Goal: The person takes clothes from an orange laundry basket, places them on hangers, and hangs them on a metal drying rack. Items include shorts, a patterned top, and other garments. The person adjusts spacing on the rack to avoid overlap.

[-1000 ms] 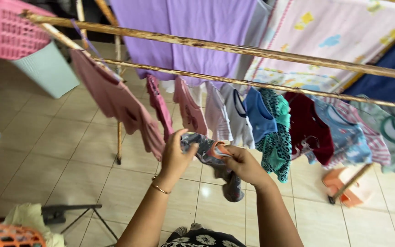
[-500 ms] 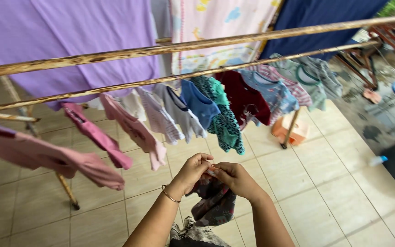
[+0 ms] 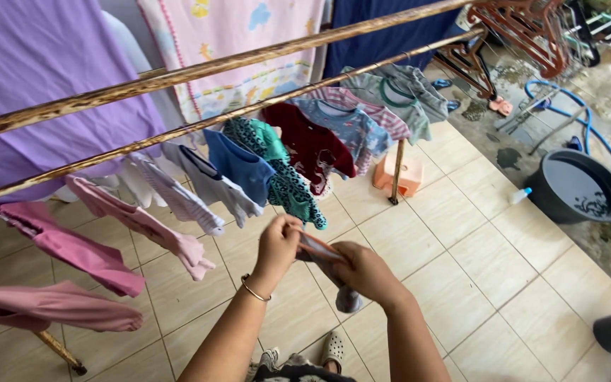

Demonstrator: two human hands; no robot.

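Both the left hand (image 3: 277,244) and right hand (image 3: 362,272) have their fingers closed on a small grey patterned garment (image 3: 323,258) held below the bamboo pole (image 3: 249,113) (already crowded), so a loosened pinch could drop it onto the tiled floor (image 3: 475,269).

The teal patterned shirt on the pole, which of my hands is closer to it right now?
Left. Your left hand sits just below the hem of the teal patterned shirt, pinching the small grey garment. Your right hand holds the same garment lower and further right.
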